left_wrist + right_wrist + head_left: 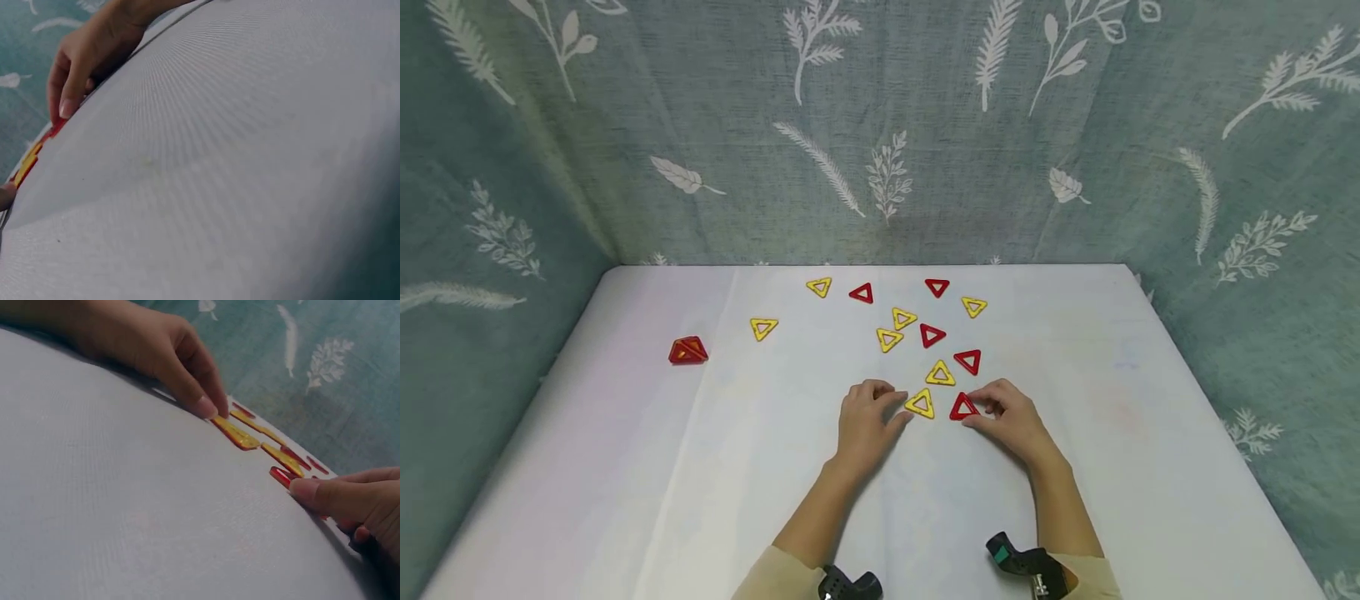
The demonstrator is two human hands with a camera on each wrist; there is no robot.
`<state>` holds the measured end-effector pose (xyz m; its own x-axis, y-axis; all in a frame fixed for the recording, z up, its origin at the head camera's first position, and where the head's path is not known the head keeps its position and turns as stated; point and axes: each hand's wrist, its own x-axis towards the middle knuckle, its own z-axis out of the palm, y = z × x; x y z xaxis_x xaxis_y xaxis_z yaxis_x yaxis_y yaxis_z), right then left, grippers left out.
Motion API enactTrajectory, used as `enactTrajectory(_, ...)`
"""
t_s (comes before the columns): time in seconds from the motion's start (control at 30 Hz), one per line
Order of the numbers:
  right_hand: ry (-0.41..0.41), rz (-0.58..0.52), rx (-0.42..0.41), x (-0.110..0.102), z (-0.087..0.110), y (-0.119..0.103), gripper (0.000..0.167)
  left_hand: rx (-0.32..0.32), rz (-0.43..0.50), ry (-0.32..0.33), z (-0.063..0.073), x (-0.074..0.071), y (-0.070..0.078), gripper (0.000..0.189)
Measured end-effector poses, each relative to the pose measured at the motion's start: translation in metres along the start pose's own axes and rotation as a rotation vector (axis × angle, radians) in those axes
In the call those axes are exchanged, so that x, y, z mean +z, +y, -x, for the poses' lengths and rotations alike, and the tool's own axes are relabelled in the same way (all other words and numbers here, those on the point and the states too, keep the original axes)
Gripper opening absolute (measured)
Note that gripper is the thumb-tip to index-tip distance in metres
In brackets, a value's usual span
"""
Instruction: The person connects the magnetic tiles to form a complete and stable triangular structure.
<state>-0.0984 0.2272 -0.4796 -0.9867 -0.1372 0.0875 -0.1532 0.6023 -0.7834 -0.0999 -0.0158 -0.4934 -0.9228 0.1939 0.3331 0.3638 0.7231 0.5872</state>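
Observation:
My left hand (868,417) pinches a corner of a hollow yellow triangle (921,404) between thumb and finger; in the right wrist view this yellow triangle (237,434) shows a red lower edge. To the right, my right hand (1011,421) holds a hollow red triangle (963,407) by its right side, thumb in front. A small gap separates the two triangles. The right wrist view shows both the left hand (156,350) and the right hand (356,500) low at the white surface. Just behind lie another yellow triangle (940,373) and a red triangle (968,362).
Several more yellow and red triangles, such as a yellow one (763,328) and a red one (937,287), lie scattered toward the back of the white table (587,467). A red-and-orange cluster (688,350) sits at left. Leaf-patterned green cloth (880,183) surrounds the table.

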Motion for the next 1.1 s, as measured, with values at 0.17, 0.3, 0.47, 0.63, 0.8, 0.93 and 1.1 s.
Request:
enactTrajectory(0.17,0.018,0.035,-0.053,0.007,0.0,-0.002,0.031,-0.014,-0.01,-0.009,0.002,0.0,0.0,0.026)
enactTrajectory(0.3,0.026,0.146,-0.118,0.014,-0.001,-0.004,0.034,-0.022,-0.019,-0.021,0.002,0.001,0.0,0.024)
enactTrajectory(0.47,0.071,0.239,-0.152,0.018,-0.003,-0.004,0.033,-0.025,-0.032,-0.032,0.001,0.001,0.001,0.023)
enactTrajectory(0.63,0.094,0.268,-0.179,0.019,-0.003,-0.004,0.029,-0.036,-0.03,-0.045,0.001,0.001,0.002,0.022)
enactTrajectory(0.8,0.112,0.275,-0.191,0.019,-0.003,-0.003,0.028,-0.04,-0.02,-0.056,0.001,0.001,0.003,0.022)
enactTrajectory(0.93,0.118,0.268,-0.21,0.02,-0.004,-0.002,0.028,-0.049,-0.006,-0.058,0.0,-0.001,0.004,0.021)
enactTrajectory(1.1,0.137,0.26,-0.201,0.022,-0.005,-0.004,0.028,-0.055,-0.005,-0.066,0.0,-0.002,0.004,0.02)
